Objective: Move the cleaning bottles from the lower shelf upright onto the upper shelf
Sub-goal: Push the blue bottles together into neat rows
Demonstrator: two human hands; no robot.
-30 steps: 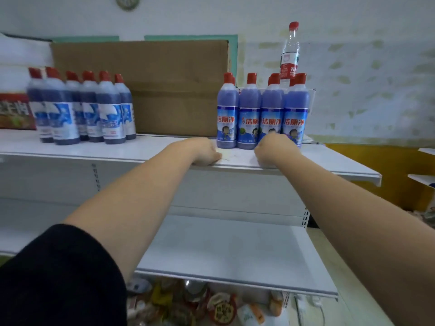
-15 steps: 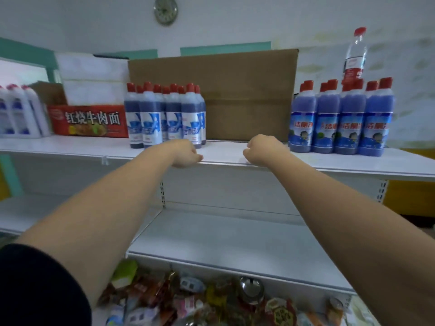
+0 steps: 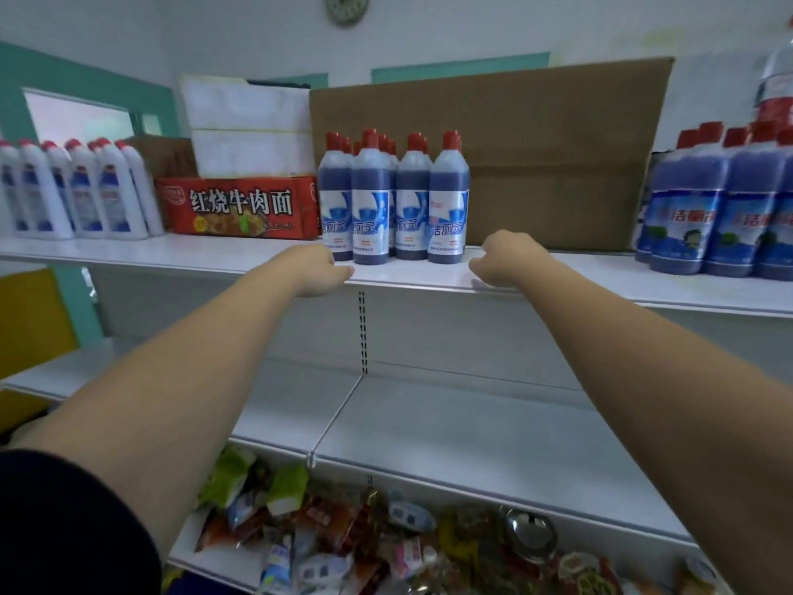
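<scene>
Several dark blue cleaning bottles (image 3: 394, 204) with red caps stand upright in a tight group on the white upper shelf (image 3: 214, 255). A second group of lighter blue bottles (image 3: 721, 212) stands upright at the right, and white bottles (image 3: 81, 191) stand at the far left. My left hand (image 3: 319, 270) rests at the shelf's front edge, just left of the dark group, fingers curled, holding nothing. My right hand (image 3: 504, 259) is a loose fist at the edge just right of that group, also holding nothing. The lower shelf (image 3: 472, 431) carries no bottles.
A big cardboard sheet (image 3: 536, 143) leans behind the bottles. A red noodle carton (image 3: 238, 207) and white foam boxes (image 3: 249, 126) sit at the back left. A water bottle (image 3: 776, 88) stands at the far right. Snack packets (image 3: 364, 530) fill the bottom tier.
Both hands have slid left along the upper shelf's edge, from in front of the lighter blue bottles to either side of the dark blue group. The view has swung left with them.
</scene>
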